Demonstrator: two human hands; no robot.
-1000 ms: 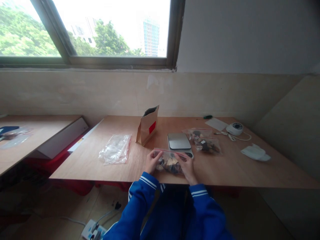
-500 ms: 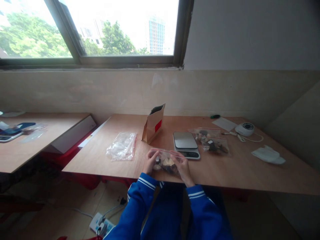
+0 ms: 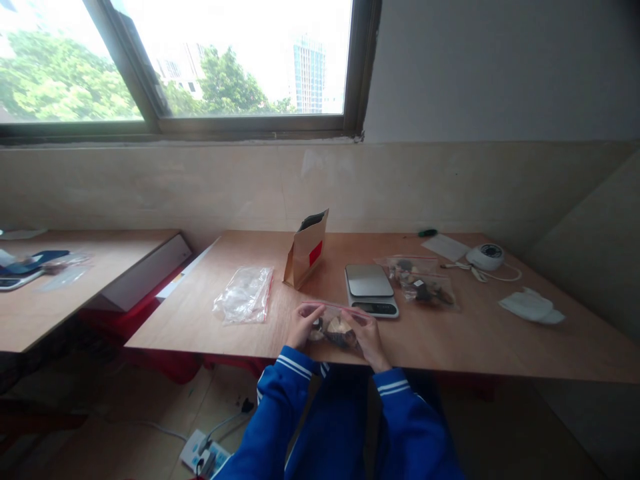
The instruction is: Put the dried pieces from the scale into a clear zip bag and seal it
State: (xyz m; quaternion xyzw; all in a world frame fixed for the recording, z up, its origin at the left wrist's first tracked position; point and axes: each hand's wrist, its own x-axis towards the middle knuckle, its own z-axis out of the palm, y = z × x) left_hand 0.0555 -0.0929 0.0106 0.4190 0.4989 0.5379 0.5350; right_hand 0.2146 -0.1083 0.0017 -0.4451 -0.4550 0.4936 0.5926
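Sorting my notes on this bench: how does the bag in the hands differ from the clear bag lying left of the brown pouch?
The held bag contains dark and tan pieces; the left bag looks empty. The held bag is gripped by the left hand and right hand near the table edge; the left bag lies untouched, flat. Both are clear plastic with red strips.

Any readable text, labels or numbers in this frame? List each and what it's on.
None can be read.
Paper bag: red label, print too blurred.
Scale: display too small to read.
Zip bag in both hands: no print visible.
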